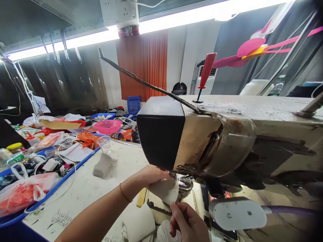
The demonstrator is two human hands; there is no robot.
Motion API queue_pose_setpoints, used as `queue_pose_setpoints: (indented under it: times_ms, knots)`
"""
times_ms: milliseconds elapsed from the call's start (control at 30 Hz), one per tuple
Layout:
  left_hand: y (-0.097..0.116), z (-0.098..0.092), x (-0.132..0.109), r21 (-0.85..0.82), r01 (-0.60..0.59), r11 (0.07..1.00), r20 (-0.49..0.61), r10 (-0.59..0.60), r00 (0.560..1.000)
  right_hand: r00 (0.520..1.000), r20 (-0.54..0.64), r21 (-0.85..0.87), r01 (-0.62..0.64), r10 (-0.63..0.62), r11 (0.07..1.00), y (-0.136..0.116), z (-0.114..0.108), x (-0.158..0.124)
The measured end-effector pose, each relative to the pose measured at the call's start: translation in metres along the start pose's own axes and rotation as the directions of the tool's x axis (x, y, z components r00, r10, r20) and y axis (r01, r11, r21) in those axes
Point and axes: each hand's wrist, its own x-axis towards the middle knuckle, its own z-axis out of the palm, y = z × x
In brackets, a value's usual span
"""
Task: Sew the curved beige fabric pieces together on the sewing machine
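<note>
A pale, rounded, flat piece lies at the needle area under the head of a sewing machine. My left hand reaches in from the left and rests on the piece's upper edge, its fingertips partly hidden behind the machine head. Nearer to me, my right hand pinches the lower edge of the same piece between thumb and finger. Below my left wrist sit more pale curved pieces, loosely overlapping. Beside my right hand is another white bundle, partly covered by the fingers.
On the white table, a stack of grey-white pieces stands near a clear plastic cup. A blue tray full of bags and bottles fills the left. A red-handled screwdriver stands upright on the machine. A white lamp-like unit is at lower right.
</note>
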Motion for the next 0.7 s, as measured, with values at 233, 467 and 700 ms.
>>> queue_pose_setpoints:
  times_ms: [233,467,700]
  knots:
    - [-0.008,-0.002,0.011,0.035,0.069,0.997,-0.044,-0.067,0.997,1.000,-0.004,0.004,0.008,-0.008,1.000,0.002,0.002,-0.001]
    - [-0.011,-0.004,0.014,0.078,-0.006,0.997,-0.039,0.009,0.999,1.000,-0.018,0.010,0.000,0.000,1.000,0.002,0.005,-0.001]
    - [-0.009,-0.003,0.014,0.090,-0.050,0.995,-0.020,0.052,0.998,1.000,-0.024,-0.012,0.005,-0.005,1.000,0.005,0.004,0.000]
